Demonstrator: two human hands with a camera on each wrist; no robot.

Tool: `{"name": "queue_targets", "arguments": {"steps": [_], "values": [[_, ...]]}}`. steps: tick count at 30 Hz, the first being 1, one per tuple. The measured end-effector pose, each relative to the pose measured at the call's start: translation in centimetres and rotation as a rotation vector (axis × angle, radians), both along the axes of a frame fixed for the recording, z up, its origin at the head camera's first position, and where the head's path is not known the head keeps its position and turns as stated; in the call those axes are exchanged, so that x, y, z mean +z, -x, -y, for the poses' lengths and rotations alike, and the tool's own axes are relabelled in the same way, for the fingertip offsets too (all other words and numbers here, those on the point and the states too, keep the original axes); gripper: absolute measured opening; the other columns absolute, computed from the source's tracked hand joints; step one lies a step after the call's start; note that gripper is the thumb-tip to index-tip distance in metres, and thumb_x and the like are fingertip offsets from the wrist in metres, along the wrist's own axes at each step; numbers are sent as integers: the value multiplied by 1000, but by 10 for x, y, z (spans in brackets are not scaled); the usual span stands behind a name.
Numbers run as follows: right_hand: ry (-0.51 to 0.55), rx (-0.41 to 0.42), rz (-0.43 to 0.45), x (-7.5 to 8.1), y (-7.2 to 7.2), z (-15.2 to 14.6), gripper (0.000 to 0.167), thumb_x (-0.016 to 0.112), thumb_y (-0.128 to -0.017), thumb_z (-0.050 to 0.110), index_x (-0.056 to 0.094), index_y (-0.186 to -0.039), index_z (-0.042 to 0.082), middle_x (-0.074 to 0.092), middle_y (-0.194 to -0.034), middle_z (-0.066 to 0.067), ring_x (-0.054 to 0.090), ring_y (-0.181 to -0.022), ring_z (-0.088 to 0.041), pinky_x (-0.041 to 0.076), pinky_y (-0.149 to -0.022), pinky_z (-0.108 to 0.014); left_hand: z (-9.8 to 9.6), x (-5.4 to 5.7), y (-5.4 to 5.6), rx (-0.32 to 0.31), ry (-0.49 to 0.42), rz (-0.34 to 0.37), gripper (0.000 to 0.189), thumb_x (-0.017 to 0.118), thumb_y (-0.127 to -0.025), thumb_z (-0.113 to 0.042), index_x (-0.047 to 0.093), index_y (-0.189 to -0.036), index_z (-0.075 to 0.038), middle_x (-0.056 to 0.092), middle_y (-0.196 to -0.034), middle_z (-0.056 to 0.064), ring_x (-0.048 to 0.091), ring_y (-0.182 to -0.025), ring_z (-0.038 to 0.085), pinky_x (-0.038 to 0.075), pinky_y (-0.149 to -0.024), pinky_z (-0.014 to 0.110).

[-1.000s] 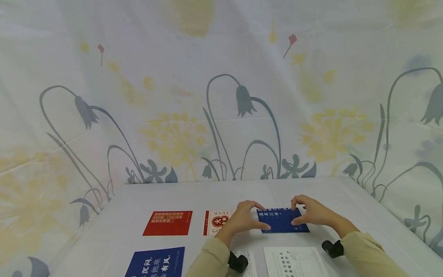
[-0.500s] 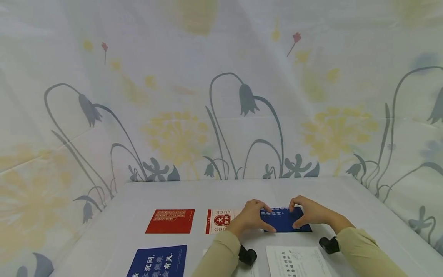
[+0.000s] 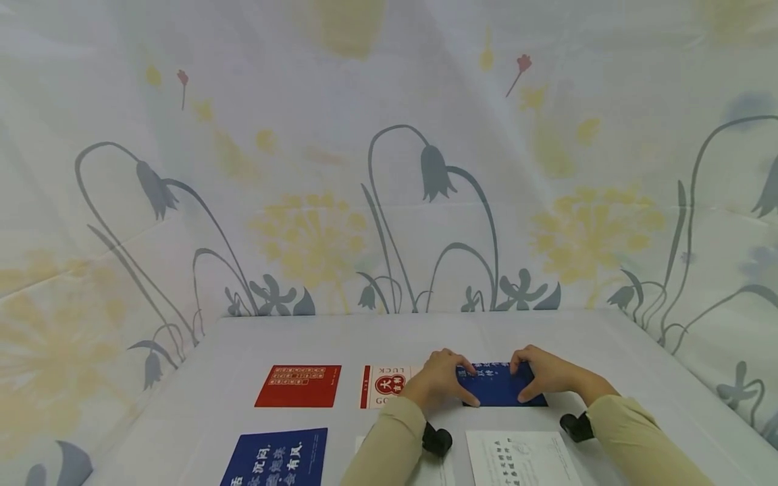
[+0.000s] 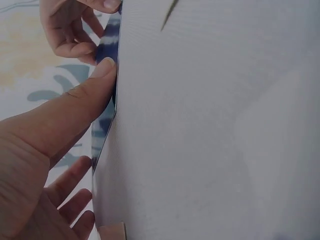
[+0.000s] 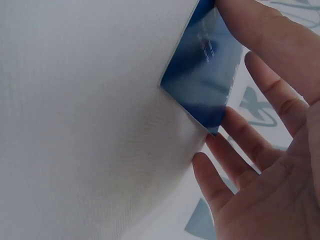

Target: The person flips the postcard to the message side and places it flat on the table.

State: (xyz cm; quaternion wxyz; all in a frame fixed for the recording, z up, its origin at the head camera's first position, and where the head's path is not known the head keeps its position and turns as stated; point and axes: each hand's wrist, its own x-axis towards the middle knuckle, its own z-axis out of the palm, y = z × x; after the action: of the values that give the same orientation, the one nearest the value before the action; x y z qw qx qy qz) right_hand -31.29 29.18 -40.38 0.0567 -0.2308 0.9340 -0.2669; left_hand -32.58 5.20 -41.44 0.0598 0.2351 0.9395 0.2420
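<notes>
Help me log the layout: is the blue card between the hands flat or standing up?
Flat: in the head view, the blue card lies on the table, its print facing up.

Open behind, barred in front

Behind the held blue card (image 3: 497,391), a strip of desk (image 3: 413,337) gives passage along the far edge. The left grip (image 3: 439,382) and right grip (image 3: 548,372) flank it; the left sleeve (image 3: 389,442) and right sleeve (image 3: 635,435) bar the near side, where room beneath seems hard to judge. A narrow lane parts the red card (image 3: 298,388) from the red-and-white card (image 3: 389,386).
</notes>
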Motion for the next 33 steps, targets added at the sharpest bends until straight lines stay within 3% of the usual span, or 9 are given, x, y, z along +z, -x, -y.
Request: {"name": "queue_targets", "arguments": {"steps": [8,13,16,22,28,33], "values": [[-18,-48,-32,1,-1,4,43,87,-61,18,57,-92,15,44,-103,-6,45,-99,-32,39,-90,-58,-1,1,3,26,2,14,48,87,-60,-38,67,-103,-30,49,-119,-1,41,-115,20,41,-94,40],[-34,-74,-88,0,-2,5,46,88,-59,21,61,-93,10,46,-103,-9,48,-98,-34,41,-88,-57,-1,-1,3,25,-86,38,50,89,-59,-30,66,-103,-24,45,-114,-2,43,-110,17,42,-94,33],[-37,-109,-142,-1,-6,3,45,89,-58,22,64,-93,7,46,-100,-10,50,-91,-30,45,-81,-51,-1,-2,3,20,-148,60,51,89,-61,-23,66,-106,-21,43,-111,0,47,-102,14,44,-90,29],[31,-172,-160,0,-12,-2,40,84,-64,12,65,-98,1,47,-103,-17,47,-75,-20,45,-63,-34,0,-2,-2,93,-282,122,54,87,-63,-13,65,-112,-15,45,-106,5,48,-79,14,46,-70,29],[65,-166,-251,1,-18,-2,42,81,-66,3,64,-104,-4,50,-102,-20,55,-76,-21,50,-62,-32,4,-3,-6,132,-378,91,57,85,-63,-2,63,-116,-10,48,-101,3,47,-71,11,44,-62,25],[79,-270,-240,2,-22,2,59,81,-64,-1,55,-118,-4,55,-98,-18,57,-74,-21,50,-60,-33,4,-3,-6,150,-447,26,54,81,-65,4,63,-114,-11,50,-105,1,49,-67,7,44,-61,21]]}}
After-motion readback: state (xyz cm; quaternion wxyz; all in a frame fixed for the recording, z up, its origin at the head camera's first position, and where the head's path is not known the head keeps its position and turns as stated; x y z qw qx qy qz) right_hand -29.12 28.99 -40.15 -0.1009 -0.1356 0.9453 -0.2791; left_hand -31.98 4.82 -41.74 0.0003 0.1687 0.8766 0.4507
